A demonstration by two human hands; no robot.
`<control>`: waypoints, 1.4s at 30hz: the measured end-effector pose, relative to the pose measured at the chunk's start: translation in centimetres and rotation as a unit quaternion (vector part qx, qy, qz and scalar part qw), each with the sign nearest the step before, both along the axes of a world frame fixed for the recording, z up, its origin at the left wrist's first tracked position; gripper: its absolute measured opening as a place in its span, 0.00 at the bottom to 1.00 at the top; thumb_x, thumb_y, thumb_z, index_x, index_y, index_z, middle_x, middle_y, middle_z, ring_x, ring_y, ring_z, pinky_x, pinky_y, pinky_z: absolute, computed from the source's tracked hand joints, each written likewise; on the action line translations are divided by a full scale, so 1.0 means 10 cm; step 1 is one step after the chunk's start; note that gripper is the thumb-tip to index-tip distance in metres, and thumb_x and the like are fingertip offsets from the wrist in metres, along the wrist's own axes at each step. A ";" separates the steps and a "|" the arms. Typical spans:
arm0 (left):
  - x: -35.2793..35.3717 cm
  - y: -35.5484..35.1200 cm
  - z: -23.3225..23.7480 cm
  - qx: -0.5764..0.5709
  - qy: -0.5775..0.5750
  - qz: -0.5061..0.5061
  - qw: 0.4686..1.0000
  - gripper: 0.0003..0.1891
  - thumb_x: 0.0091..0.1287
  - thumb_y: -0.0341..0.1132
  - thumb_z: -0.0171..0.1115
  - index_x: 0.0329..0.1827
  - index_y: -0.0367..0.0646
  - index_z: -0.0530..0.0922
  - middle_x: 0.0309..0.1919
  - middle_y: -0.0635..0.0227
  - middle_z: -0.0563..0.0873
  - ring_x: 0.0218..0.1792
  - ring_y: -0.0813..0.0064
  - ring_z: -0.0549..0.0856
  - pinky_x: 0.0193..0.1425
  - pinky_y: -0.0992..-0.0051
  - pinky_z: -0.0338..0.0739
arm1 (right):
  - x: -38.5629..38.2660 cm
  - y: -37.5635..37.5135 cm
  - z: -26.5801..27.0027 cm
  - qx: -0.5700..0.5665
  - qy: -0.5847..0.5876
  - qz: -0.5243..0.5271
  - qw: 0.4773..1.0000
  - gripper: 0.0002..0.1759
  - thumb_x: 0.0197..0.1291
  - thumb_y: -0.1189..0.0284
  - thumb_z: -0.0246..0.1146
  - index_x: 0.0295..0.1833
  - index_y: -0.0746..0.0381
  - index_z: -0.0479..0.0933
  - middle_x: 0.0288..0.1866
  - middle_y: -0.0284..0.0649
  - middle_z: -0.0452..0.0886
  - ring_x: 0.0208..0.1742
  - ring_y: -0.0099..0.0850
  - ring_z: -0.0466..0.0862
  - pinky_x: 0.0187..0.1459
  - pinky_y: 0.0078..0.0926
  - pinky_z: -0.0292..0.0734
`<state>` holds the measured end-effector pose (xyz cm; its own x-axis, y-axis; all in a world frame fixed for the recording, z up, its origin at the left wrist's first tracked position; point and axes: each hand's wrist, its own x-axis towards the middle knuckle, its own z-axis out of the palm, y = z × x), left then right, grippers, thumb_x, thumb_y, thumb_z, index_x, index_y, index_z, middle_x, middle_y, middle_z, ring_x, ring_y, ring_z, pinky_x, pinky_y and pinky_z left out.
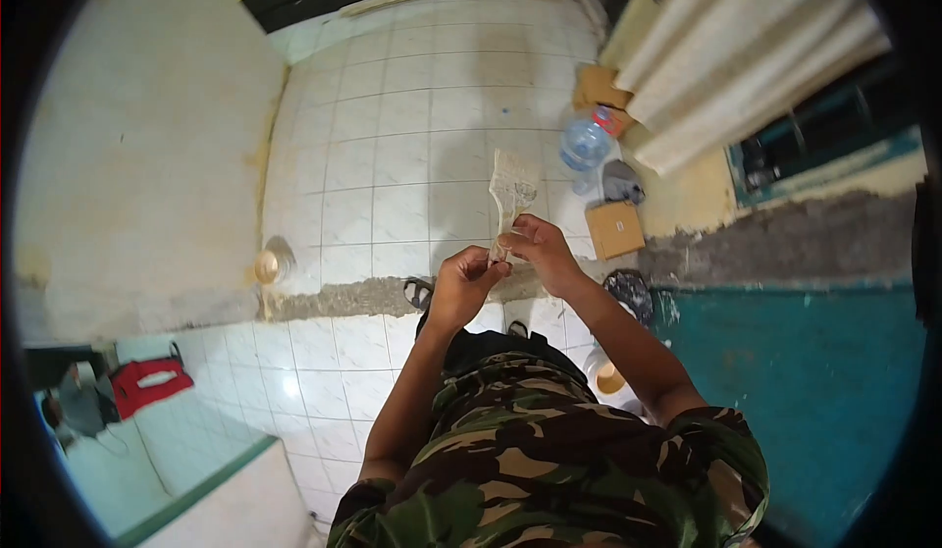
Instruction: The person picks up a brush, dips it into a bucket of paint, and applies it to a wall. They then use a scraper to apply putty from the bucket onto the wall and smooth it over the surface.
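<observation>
A wide, whitish paintbrush [511, 187] with grey smudges is held upright in front of me, its broad end pointing away. My left hand [465, 281] pinches the bottom of its handle between thumb and fingers. Higher on the handle, the fingers of my right hand [538, 250] close round it, just above the left. Beneath both hands lies the rough grey threshold strip [343, 299] between two areas of white floor tile.
A clear blue water jug [586, 144], cardboard box [614, 230] and grey cloth [622, 183] stand to the right. Tubs sit at left [275, 261] and by my right side [609, 379], the latter with yellowish contents. A teal door [785, 381] is at right; red clothing [152, 386] shows lower left.
</observation>
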<state>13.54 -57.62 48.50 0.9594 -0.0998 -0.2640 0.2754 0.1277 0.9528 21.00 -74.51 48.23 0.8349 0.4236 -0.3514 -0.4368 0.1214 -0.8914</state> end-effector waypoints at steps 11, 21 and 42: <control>0.40 2.52 -0.05 -0.035 0.022 0.152 0.988 0.09 0.70 0.28 0.66 0.49 0.31 0.80 0.40 0.62 0.90 0.44 0.76 0.88 0.54 0.75 0.81 | 0.98 2.76 0.12 -0.026 0.083 0.235 0.968 0.19 0.61 0.73 0.67 0.58 0.61 0.77 0.49 0.35 0.84 0.50 0.26 0.83 0.56 0.28 0.73; 0.32 4.40 -0.18 -0.095 -0.017 0.328 0.940 0.07 0.71 0.28 0.64 0.47 0.32 0.81 0.41 0.60 0.89 0.44 0.73 0.88 0.58 0.71 0.81 | 1.56 4.96 0.01 -0.062 0.141 0.344 0.926 0.20 0.67 0.62 0.62 0.60 0.61 0.77 0.59 0.38 0.80 0.59 0.33 0.80 0.57 0.35 0.74; 1.36 7.57 -2.21 -0.179 0.062 0.648 0.737 0.08 0.72 0.31 0.65 0.48 0.37 0.80 0.44 0.61 0.88 0.50 0.71 0.87 0.61 0.70 0.78 | 3.73 12.11 -2.48 -0.153 -0.508 0.267 0.804 0.57 0.60 0.41 0.65 0.72 0.78 0.52 0.71 0.65 0.61 0.73 0.59 0.61 0.72 0.54 0.58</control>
<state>27.16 18.08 26.39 0.2808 0.7954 -0.5371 -0.2180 0.5978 0.7714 58.28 46.58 23.42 0.4842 0.8406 0.2425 0.6195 -0.1337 -0.7735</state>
